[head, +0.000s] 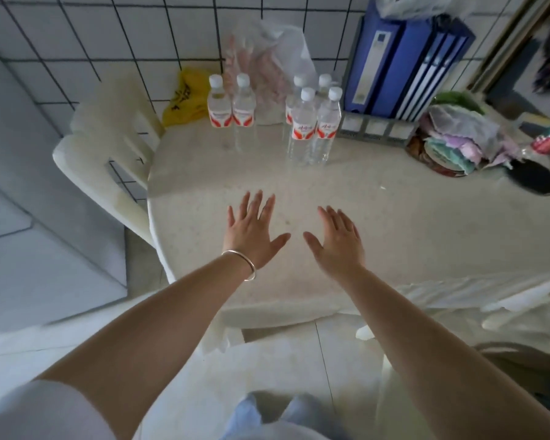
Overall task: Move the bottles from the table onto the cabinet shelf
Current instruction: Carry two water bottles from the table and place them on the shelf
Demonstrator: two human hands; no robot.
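Above the table [394, 236], we hold left hand [251, 231] and right hand [338, 239] flat, fingers spread, well short of the bottles [304, 125].

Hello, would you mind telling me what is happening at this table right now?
A person is reaching both bare hands over a round white table, palms down, fingers spread. The left hand and right hand hold nothing. Six capped water bottles stand untouched at the far edge: a pair of bottles on the left and a cluster of four beside blue binders. No cabinet shelf is identifiable.

6 bottles [303, 125], empty hands apart
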